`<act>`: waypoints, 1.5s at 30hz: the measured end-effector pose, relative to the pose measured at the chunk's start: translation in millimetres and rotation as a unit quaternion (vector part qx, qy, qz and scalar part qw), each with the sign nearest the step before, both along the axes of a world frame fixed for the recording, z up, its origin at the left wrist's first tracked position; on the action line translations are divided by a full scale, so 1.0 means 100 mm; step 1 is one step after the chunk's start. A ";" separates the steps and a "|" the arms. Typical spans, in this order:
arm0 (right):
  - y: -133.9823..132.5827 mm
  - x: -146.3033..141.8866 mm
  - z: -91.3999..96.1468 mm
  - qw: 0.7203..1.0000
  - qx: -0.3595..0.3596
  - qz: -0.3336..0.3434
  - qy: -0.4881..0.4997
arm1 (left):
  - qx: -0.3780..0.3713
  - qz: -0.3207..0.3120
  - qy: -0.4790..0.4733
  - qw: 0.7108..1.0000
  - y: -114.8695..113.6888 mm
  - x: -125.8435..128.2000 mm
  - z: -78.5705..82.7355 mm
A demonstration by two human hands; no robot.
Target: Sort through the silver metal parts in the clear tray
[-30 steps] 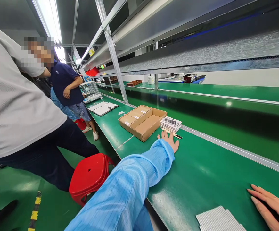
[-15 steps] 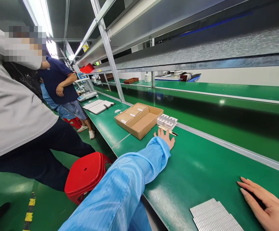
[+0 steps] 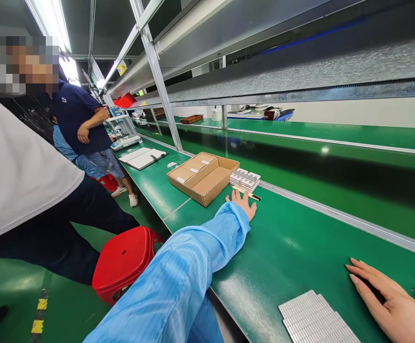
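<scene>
Head view: mid-frame, the left hand (image 3: pixel 242 205) lies flat, spread, empty; a thin strip (image 3: pixel 251 195) lies crosswise just above its fingertips. The right hand (image 3: pixel 389 302), also flat and empty, sits well apart, lower right.

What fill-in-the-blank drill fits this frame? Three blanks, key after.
The left hand lies flat on the ____ worktop.
The open box just beyond it is made of ____.
The stool on the floor is ____.
Missing: green; cardboard; red.
</scene>
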State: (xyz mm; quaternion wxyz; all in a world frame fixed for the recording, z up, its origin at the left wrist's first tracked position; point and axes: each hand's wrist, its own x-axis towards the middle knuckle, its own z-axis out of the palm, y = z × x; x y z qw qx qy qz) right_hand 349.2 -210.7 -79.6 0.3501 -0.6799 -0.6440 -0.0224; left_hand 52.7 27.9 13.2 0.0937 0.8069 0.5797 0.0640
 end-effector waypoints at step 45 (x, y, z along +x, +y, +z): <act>-0.02 0.04 -0.06 1.000 -0.007 -0.004 -0.007 | 0.031 0.001 -0.018 0.999 0.09 0.03 -0.16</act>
